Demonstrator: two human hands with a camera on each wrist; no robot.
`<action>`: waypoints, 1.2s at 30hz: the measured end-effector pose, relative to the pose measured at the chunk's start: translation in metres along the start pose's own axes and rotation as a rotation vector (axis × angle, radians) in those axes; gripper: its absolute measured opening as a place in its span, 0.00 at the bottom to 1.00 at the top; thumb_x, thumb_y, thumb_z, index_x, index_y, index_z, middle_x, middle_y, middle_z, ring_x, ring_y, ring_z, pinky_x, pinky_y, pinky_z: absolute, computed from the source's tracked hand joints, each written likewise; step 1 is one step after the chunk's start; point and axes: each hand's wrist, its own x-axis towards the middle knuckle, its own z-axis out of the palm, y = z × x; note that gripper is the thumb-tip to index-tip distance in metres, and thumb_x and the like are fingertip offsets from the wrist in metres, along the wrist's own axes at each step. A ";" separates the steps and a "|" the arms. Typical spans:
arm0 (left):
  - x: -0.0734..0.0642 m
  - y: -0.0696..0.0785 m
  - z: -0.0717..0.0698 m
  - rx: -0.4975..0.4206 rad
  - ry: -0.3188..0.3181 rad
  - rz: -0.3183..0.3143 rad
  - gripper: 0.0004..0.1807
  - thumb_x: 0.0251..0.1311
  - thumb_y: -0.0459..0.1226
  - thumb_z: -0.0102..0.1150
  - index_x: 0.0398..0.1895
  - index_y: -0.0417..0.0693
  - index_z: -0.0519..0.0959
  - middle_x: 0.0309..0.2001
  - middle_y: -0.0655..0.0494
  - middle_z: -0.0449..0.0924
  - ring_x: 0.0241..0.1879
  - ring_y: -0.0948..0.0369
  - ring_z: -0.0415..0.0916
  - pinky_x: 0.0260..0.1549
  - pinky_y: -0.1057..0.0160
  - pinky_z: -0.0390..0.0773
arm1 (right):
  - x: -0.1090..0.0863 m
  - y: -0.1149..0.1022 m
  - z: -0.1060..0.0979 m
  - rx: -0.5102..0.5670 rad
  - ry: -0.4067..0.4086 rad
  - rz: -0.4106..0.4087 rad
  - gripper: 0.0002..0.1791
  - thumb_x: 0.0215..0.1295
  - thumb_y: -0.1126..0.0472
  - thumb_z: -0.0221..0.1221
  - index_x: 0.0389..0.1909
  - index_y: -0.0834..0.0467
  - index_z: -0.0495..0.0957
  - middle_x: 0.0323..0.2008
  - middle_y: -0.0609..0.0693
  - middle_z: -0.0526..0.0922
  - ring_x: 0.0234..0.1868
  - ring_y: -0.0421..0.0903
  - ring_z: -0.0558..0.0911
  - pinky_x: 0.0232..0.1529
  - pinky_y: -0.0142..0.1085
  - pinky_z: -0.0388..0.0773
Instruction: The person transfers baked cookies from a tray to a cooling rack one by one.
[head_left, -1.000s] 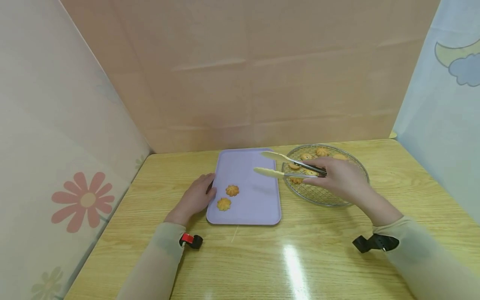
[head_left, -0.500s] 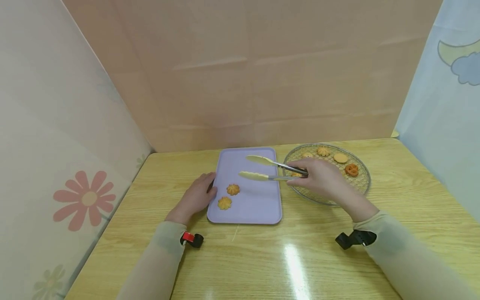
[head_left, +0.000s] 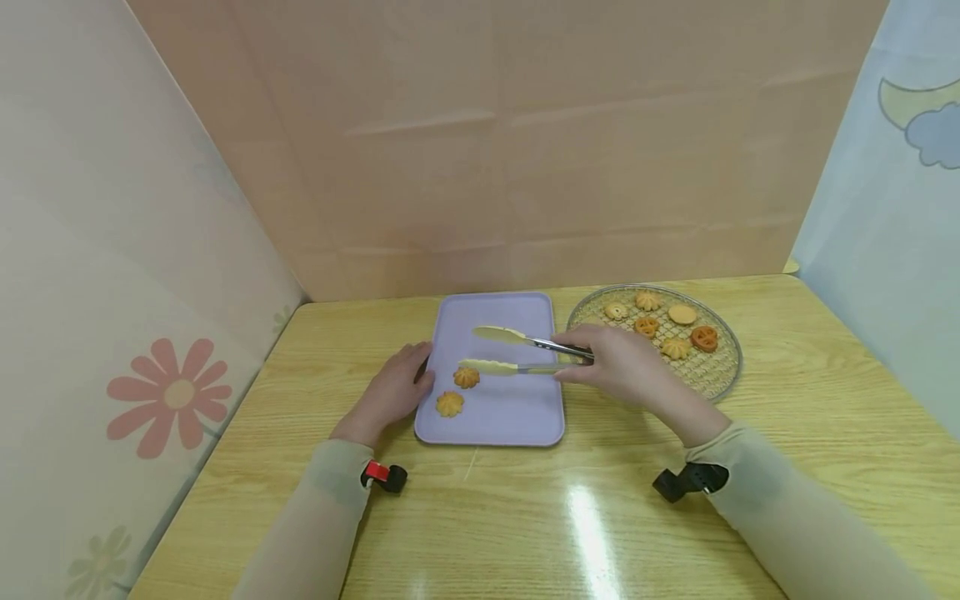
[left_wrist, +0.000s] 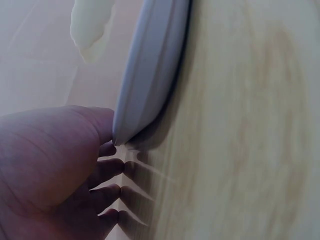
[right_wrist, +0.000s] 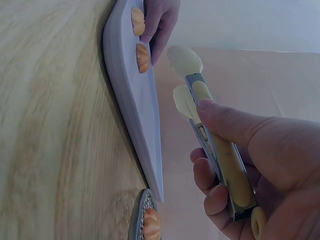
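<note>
My right hand point(head_left: 622, 362) holds a pair of tongs point(right_wrist: 215, 140) with metal arms and pale yellow tips. The tips are spread apart over the lilac tray point(head_left: 517, 425), with nothing between them. In the head view the lower tip overlaps the edge of a flower-shaped cookie point(head_left: 467, 380); whether they touch, I cannot tell. A second flower-shaped cookie point(head_left: 450, 405) lies nearer the tray's front left corner. At the tray's left edge, my left hand point(head_left: 386, 392) grips the rim, thumb at the edge and fingers on the outer side.
Right of the tray stands a round wire-mesh rack point(head_left: 705, 379) bearing several cookies, among them a pretzel-shaped one point(head_left: 704, 338) and a plain round one point(head_left: 682, 314). My right hand hides part of its left side. A tan backdrop point(head_left: 480, 150) rises behind the wooden table point(head_left: 510, 517).
My right hand has carried the tongs left and slightly down, from over the rack to over the tray's cookies. More cookies on the rack show now. My left hand stays at the tray.
</note>
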 end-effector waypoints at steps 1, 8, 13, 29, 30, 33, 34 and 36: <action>0.001 -0.001 0.001 -0.005 0.000 0.002 0.34 0.84 0.41 0.54 0.86 0.38 0.62 0.84 0.38 0.62 0.86 0.38 0.50 0.84 0.37 0.54 | 0.000 0.000 0.001 0.001 -0.003 -0.001 0.31 0.69 0.45 0.77 0.69 0.51 0.86 0.62 0.52 0.89 0.53 0.53 0.89 0.48 0.56 0.86; 0.009 -0.017 0.011 -0.009 0.034 0.020 0.34 0.82 0.42 0.55 0.86 0.40 0.65 0.83 0.40 0.65 0.85 0.38 0.53 0.82 0.34 0.56 | 0.002 -0.002 0.009 -0.018 -0.010 -0.011 0.31 0.67 0.45 0.77 0.68 0.52 0.87 0.60 0.53 0.89 0.49 0.50 0.89 0.46 0.54 0.85; 0.003 -0.004 0.003 0.012 0.001 0.001 0.34 0.84 0.41 0.54 0.86 0.38 0.63 0.84 0.39 0.63 0.86 0.38 0.51 0.83 0.37 0.55 | 0.004 -0.003 0.013 -0.030 -0.034 -0.013 0.31 0.66 0.44 0.78 0.68 0.51 0.87 0.57 0.52 0.90 0.37 0.44 0.84 0.36 0.47 0.81; 0.000 0.002 -0.001 0.034 -0.015 -0.012 0.34 0.85 0.40 0.53 0.87 0.38 0.62 0.84 0.39 0.62 0.86 0.39 0.50 0.84 0.39 0.53 | 0.002 -0.004 0.023 -0.028 -0.025 -0.022 0.31 0.65 0.46 0.79 0.66 0.51 0.88 0.60 0.53 0.90 0.53 0.53 0.90 0.48 0.55 0.87; 0.000 0.002 -0.001 0.033 -0.013 -0.009 0.34 0.85 0.40 0.53 0.87 0.37 0.62 0.84 0.38 0.62 0.86 0.38 0.51 0.84 0.39 0.53 | 0.002 -0.004 0.024 -0.027 -0.024 -0.028 0.30 0.65 0.46 0.79 0.66 0.52 0.88 0.59 0.52 0.90 0.53 0.53 0.90 0.47 0.55 0.87; 0.001 0.003 -0.001 0.028 -0.013 -0.006 0.34 0.85 0.40 0.53 0.87 0.37 0.61 0.84 0.38 0.62 0.86 0.39 0.50 0.84 0.39 0.53 | 0.002 -0.003 0.025 -0.027 -0.021 -0.036 0.29 0.65 0.46 0.79 0.65 0.52 0.89 0.58 0.51 0.91 0.52 0.52 0.90 0.46 0.54 0.87; 0.000 0.003 -0.002 0.028 -0.014 -0.007 0.34 0.85 0.40 0.53 0.87 0.37 0.61 0.84 0.38 0.62 0.86 0.39 0.50 0.84 0.39 0.53 | 0.002 -0.003 0.026 -0.029 -0.022 -0.038 0.29 0.65 0.46 0.79 0.65 0.52 0.89 0.58 0.51 0.91 0.51 0.52 0.90 0.45 0.53 0.87; 0.000 0.003 -0.002 0.028 -0.016 -0.008 0.34 0.85 0.41 0.52 0.87 0.37 0.61 0.84 0.38 0.62 0.86 0.39 0.50 0.84 0.39 0.53 | 0.002 -0.003 0.026 -0.035 -0.024 -0.036 0.29 0.65 0.46 0.79 0.65 0.51 0.89 0.58 0.52 0.91 0.51 0.52 0.90 0.45 0.52 0.88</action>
